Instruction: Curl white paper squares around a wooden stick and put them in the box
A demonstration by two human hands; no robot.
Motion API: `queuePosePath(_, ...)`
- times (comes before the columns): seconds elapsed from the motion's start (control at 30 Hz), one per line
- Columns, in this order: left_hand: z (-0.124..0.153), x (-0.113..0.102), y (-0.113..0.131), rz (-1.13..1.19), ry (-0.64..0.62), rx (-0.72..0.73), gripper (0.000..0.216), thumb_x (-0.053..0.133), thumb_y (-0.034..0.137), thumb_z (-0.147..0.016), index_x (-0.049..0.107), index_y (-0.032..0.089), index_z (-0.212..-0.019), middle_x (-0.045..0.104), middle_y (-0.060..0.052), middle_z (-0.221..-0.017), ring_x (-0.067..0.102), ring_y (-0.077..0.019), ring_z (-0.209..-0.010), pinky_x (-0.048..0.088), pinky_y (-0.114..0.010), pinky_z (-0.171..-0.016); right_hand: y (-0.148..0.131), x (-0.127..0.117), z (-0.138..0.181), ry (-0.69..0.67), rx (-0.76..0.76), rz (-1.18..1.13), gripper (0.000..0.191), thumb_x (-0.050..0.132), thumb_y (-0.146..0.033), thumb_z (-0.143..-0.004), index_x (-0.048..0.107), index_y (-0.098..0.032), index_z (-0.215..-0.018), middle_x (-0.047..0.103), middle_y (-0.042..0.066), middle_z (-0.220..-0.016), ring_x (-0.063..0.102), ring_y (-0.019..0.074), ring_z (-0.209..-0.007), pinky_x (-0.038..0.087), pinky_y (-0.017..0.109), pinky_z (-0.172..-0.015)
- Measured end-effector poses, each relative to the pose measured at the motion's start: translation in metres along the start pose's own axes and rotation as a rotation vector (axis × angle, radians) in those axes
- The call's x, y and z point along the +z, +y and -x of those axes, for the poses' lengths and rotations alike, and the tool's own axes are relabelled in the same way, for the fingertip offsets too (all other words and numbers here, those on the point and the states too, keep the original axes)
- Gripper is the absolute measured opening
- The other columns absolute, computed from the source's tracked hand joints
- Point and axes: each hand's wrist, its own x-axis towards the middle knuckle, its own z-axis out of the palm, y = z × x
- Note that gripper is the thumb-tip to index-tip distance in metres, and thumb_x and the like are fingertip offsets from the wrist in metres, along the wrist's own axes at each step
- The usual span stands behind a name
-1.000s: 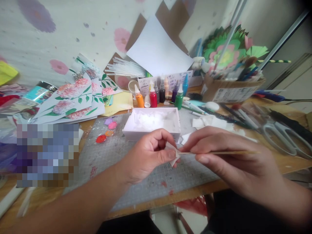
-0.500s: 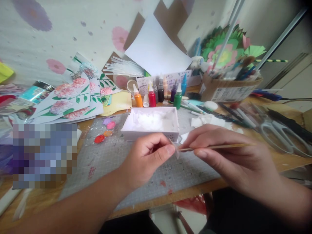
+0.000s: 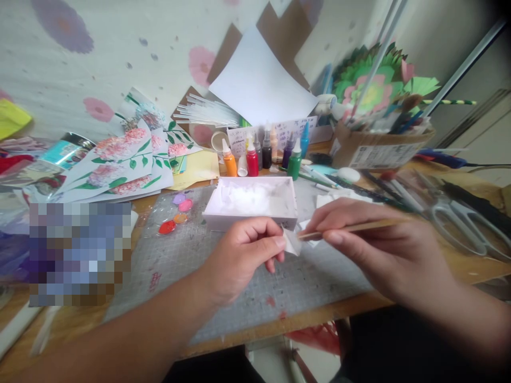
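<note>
My left hand (image 3: 243, 255) is curled, thumb and fingers pinching a small white paper piece (image 3: 292, 242) above the grey cutting mat (image 3: 223, 266). My right hand (image 3: 379, 250) grips a thin wooden stick (image 3: 355, 227) between thumb and fingers, and the stick's tip touches the paper piece. Just behind both hands stands a white box (image 3: 251, 202) holding white paper bits.
Small paint bottles (image 3: 259, 157) stand behind the box. Coloured blobs (image 3: 175, 213) lie on the mat's left. Painted flower sheets (image 3: 120, 165) are stacked at the left. Scissors (image 3: 459, 223), pens and a cardboard box of tools (image 3: 379, 149) fill the right. The desk's front edge runs below my hands.
Both hands have risen slightly toward the box. The paper piece now sticks out more from my left fingertips, with the stick's tip still against it.
</note>
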Motion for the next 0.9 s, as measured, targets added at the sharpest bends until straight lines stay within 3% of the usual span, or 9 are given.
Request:
queuePosePath(0.23,-0.003,-0.002,0.0,0.004,0.071,-0.003,0.017,0.062,0.023,-0.077,0.054,0.016,-0.064,0.055,0.003,-0.057,0.047,-0.0073,-0.051,0.038,-0.021,-0.051,0.034,-0.017,-0.001,0.168,0.215,-0.252,0.006,0.068,-0.019,-0.081,0.073,-0.021,-0.079,0.069,0.003,-0.08,0.07,0.0167,-0.074,0.061,0.028,-0.065)
queuePosePath(0.43,-0.005,-0.002,-0.003,0.004,0.068,-0.021,0.018,0.062,0.024,-0.078,0.054,0.015,-0.063,0.055,0.003,-0.058,0.047,-0.0071,-0.05,0.038,-0.021,-0.051,0.045,-0.004,-0.023,0.347,0.276,-0.174,0.006,0.068,-0.02,-0.081,0.07,-0.019,-0.076,0.068,0.001,-0.074,0.07,0.0148,-0.069,0.061,0.029,-0.066)
queuePosePath(0.53,-0.006,-0.002,-0.004,0.014,0.07,-0.036,0.018,0.063,0.025,-0.078,0.055,0.015,-0.065,0.056,0.003,-0.059,0.048,-0.007,-0.05,0.037,-0.02,-0.051,0.045,0.01,-0.036,0.242,0.203,0.043,0.007,0.065,-0.017,-0.081,0.067,-0.017,-0.074,0.069,0.003,-0.076,0.068,0.0166,-0.072,0.058,0.033,-0.068)
queuePosePath(0.67,-0.006,-0.001,-0.005,0.055,0.096,-0.047,0.017,0.063,0.025,-0.078,0.056,0.015,-0.066,0.056,0.003,-0.059,0.048,-0.0073,-0.049,0.038,-0.021,-0.05,0.033,0.016,-0.034,0.204,-0.072,0.24,0.009,0.063,-0.011,-0.081,0.065,-0.018,-0.075,0.069,0.006,-0.089,0.064,0.0193,-0.092,0.051,0.038,-0.086)
queuePosePath(0.73,-0.006,0.0,-0.004,0.083,0.11,-0.05,0.016,0.064,0.024,-0.078,0.057,0.014,-0.066,0.057,0.002,-0.059,0.048,-0.0076,-0.049,0.039,-0.021,-0.05,0.021,0.015,-0.026,0.172,-0.112,0.2,0.008,0.062,-0.011,-0.083,0.066,-0.017,-0.08,0.068,0.006,-0.088,0.064,0.018,-0.092,0.051,0.035,-0.085)
queuePosePath(0.9,-0.006,0.001,-0.004,0.179,0.12,-0.024,0.015,0.066,0.023,-0.078,0.059,0.014,-0.068,0.055,0.003,-0.057,0.048,-0.0077,-0.051,0.04,-0.019,-0.05,-0.002,0.014,-0.009,-0.064,-0.077,0.039,0.006,0.062,-0.01,-0.084,0.065,-0.015,-0.083,0.068,0.006,-0.086,0.065,0.0137,-0.085,0.053,0.024,-0.075)
